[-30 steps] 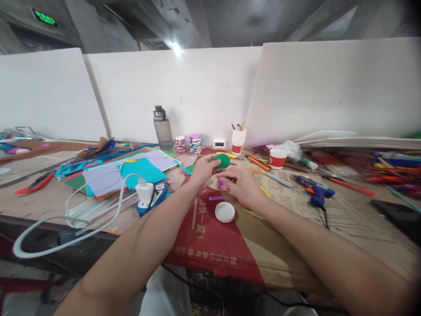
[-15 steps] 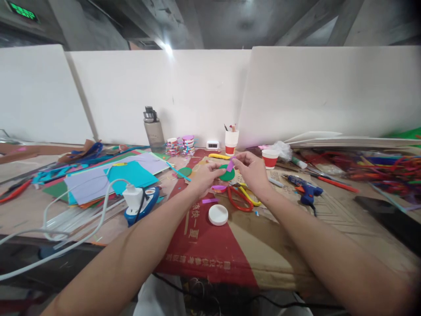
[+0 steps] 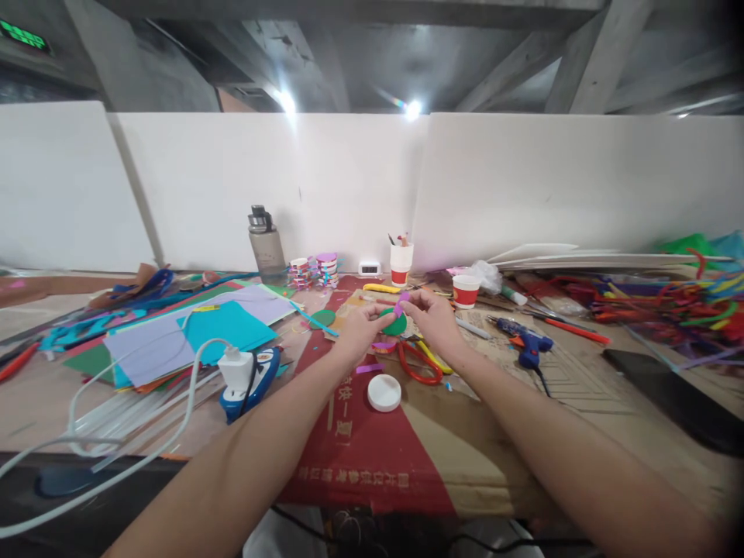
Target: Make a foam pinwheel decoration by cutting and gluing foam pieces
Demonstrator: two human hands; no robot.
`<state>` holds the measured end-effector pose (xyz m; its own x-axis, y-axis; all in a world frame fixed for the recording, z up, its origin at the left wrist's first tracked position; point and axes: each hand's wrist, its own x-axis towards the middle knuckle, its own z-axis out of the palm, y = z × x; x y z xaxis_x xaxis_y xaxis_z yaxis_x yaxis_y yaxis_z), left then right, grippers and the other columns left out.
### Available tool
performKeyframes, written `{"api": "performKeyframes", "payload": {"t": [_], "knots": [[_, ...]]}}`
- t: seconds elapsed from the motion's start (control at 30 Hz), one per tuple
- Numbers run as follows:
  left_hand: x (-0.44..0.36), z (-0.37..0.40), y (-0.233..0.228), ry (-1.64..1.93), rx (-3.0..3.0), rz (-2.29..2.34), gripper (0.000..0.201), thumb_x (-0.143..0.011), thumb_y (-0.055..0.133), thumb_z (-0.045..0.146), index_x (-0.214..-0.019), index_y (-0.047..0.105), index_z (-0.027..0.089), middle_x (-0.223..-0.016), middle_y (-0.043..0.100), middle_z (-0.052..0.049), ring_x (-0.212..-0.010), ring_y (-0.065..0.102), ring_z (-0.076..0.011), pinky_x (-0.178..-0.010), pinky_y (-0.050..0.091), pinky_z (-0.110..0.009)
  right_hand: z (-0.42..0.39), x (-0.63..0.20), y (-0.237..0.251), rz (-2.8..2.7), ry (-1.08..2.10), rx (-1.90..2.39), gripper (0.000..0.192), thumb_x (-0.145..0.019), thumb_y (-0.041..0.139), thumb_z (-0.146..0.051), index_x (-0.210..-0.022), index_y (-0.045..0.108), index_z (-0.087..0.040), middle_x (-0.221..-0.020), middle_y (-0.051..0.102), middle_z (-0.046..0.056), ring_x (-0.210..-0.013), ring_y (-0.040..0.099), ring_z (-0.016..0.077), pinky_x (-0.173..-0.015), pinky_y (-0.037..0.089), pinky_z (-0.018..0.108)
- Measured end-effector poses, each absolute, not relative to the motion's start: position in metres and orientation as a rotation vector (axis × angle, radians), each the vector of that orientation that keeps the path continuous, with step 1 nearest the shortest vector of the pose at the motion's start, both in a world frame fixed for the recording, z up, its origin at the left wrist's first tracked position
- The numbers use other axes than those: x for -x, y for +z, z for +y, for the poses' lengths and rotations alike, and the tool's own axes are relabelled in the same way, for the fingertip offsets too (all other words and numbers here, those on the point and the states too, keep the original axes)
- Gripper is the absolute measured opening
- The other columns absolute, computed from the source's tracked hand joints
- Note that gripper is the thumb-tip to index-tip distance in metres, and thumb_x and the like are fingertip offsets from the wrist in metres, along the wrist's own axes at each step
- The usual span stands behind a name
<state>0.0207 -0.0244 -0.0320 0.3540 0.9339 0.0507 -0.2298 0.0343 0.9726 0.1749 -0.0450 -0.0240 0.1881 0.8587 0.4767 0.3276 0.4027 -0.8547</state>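
Note:
My left hand [image 3: 363, 329] is closed on the edge of a green paper disc [image 3: 394, 323], held above the cardboard. Between the fingertips of my right hand [image 3: 433, 316] is a short purple paper strip [image 3: 401, 303], which meets the disc's upper edge. Whether the strip is stuck to it I cannot tell. Below the hands lie another purple strip [image 3: 370, 369], a round white lid [image 3: 384, 393] and red-handled scissors [image 3: 418, 366]. A second green disc [image 3: 322, 319] rests left of my left hand.
Coloured paper sheets [image 3: 229, 332] and a blue-and-white power strip [image 3: 251, 385] are on the left. A blue glue gun [image 3: 528, 345], a paper cup [image 3: 466, 292] and a black phone-like slab [image 3: 668, 395] are on the right. A bottle [image 3: 266, 248] stands at the back.
The view has tilted up slightly, so the table sits lower in the picture. The purple strip has turned a little at the disc's edge; both hands keep their hold.

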Motion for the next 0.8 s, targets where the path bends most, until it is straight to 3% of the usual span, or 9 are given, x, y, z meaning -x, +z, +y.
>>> {"api": "performKeyframes", "payload": {"t": [0.23, 0.33, 0.53, 0.8], "knots": [[-0.023, -0.027, -0.032, 1.012, -1.026, 0.806, 0.009, -0.075, 0.077, 0.015, -0.080, 0.068, 0.014, -0.073, 0.071, -0.003, -0.061, 0.066, -0.0116, -0.054, 0.058, -0.021, -0.023, -0.207, -0.023, -1.326, 0.418, 1.641, 0.010, -0.080, 0.058, -0.027, -0.079, 0.062, -0.018, -0.078, 0.071, 0.003, -0.069, 0.063, 0.0155, -0.064, 0.046, 0.026], [-0.023, -0.028, -0.028, 1.005, -0.978, 0.769, 0.010, -0.075, 0.075, 0.012, -0.081, 0.068, 0.013, -0.073, 0.071, -0.004, -0.062, 0.067, -0.0119, -0.055, 0.058, -0.021, -0.017, -0.213, -0.029, -1.340, 0.387, 1.767, 0.002, -0.074, 0.063, -0.018, -0.076, 0.063, -0.018, -0.075, 0.071, 0.003, -0.071, 0.064, 0.0166, -0.064, 0.045, 0.025], [-0.020, -0.026, -0.026, 0.928, -0.929, 0.674, 0.017, -0.072, 0.077, 0.009, -0.086, 0.068, 0.012, -0.079, 0.073, -0.006, -0.066, 0.069, -0.0130, -0.061, 0.059, -0.023, -0.016, -0.208, -0.040, -1.454, 0.354, 1.931, 0.014, -0.071, 0.066, -0.011, -0.083, 0.070, -0.017, -0.074, 0.072, 0.004, -0.073, 0.066, 0.0181, -0.064, 0.042, 0.024], [-0.021, -0.022, -0.036, 1.154, -1.265, 0.503, 0.026, -0.065, 0.085, 0.026, -0.083, 0.071, 0.015, -0.098, 0.074, -0.007, -0.085, 0.066, -0.0166, -0.073, 0.053, -0.026, -0.020, -0.208, -0.027, -1.582, 0.284, 1.886, 0.008, -0.078, 0.065, -0.014, -0.084, 0.071, -0.017, -0.082, 0.073, 0.004, -0.078, 0.065, 0.0166, -0.068, 0.042, 0.024]]}}
